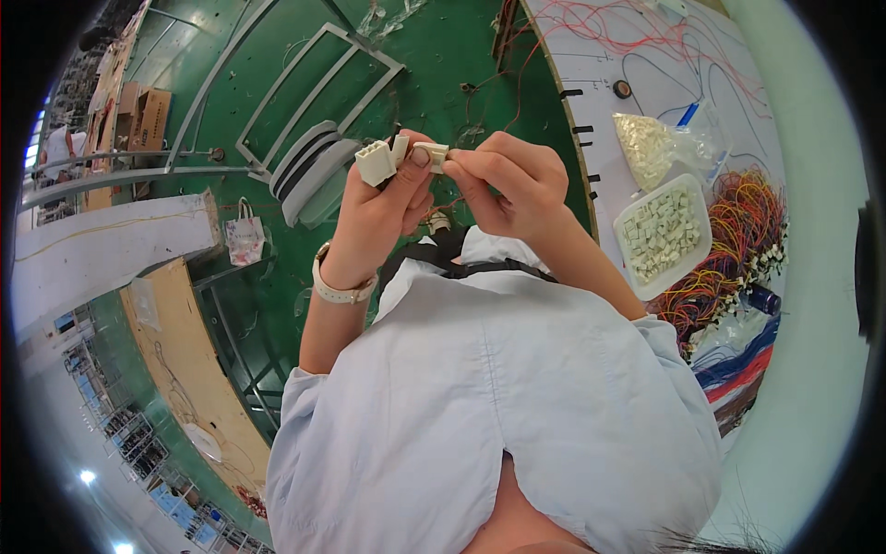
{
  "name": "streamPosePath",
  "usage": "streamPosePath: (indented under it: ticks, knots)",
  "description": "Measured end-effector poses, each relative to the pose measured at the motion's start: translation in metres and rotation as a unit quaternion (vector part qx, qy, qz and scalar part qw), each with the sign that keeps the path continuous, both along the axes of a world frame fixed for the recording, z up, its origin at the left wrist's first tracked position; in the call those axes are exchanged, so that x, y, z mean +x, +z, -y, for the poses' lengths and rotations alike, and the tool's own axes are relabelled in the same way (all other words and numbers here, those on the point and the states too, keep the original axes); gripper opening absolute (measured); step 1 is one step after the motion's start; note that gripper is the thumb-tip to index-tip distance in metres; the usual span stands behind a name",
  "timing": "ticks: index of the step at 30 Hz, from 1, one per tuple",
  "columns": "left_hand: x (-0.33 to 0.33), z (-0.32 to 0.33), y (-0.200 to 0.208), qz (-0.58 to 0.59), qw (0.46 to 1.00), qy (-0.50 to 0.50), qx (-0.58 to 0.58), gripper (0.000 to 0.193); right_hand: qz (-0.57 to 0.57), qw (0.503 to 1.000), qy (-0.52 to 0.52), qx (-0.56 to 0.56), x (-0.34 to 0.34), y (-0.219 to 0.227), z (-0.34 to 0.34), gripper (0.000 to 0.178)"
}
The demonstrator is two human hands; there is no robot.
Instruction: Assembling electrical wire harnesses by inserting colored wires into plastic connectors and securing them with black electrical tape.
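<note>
My left hand (380, 217) is closed around cream plastic connector housings. A larger block-shaped connector housing (376, 163) sticks out to the left of its fingers, and a smaller connector housing (434, 155) is pinched near the thumb tip. From the right, my right hand (512, 185) meets that smaller housing, its thumb and forefinger pressed together at the end of the piece. Whether a thin wire lies between those fingertips is too small to make out. Both hands are held up in front of my body, above the green floor.
On the white table to the right stands a white tray (706, 222) of small cream connectors. Near it are a plastic bag (646, 148) of similar pieces, bundles of coloured wires (729, 249) and a black tape roll (621, 90). A metal frame (323, 83) stands ahead left.
</note>
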State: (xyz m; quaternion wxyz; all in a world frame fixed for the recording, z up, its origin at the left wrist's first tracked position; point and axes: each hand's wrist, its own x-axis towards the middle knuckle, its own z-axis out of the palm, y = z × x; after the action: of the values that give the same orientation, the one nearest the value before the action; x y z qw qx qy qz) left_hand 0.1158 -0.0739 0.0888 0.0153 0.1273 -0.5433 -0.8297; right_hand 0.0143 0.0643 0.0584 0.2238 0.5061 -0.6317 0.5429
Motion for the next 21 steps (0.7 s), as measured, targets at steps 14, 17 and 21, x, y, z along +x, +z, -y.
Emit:
streamPosePath:
  ticks: [14,17,21]
  knots:
    - [-0.003,0.009,0.001,0.023,0.998,-0.054,0.003,0.021,0.055,0.995,0.052,0.066,-0.002,0.013,-0.010,0.012]
    - [-0.002,0.010,0.002,0.024,0.999,-0.042,0.002,0.021,0.051,0.993,0.061,0.085,-0.002,0.009,-0.010,0.012]
    - [0.003,0.011,0.006,0.007,0.999,-0.036,-0.030,0.020,0.080,0.990,0.072,0.089,0.002,0.012,-0.010,0.011]
